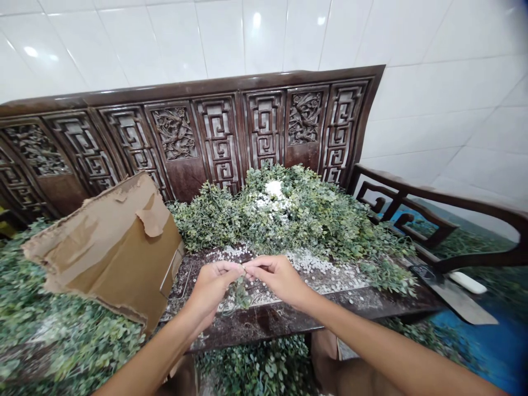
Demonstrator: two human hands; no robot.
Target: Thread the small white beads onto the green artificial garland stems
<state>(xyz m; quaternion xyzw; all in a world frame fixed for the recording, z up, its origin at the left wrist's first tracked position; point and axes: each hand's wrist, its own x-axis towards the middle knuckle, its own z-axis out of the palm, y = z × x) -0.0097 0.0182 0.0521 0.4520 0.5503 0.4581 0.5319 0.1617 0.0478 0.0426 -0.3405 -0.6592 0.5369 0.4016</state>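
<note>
My left hand and my right hand meet above the front of a dark wooden bench seat. Thumbs and fingers are pinched together at the stem end of a small green leafy sprig, whose leaves hang below the fingertips. Anything small between the fingertips is hidden. Many small white discs lie scattered over the seat behind my hands. Beyond them rises a large heap of artificial-looking green sprigs, with a pile of white pieces on top.
A torn cardboard piece leans at the left beside a bent metal wire. More greenery lies below the seat. At right are a curved armrest, a flat metal blade and a white oblong object. The carved backrest stands behind.
</note>
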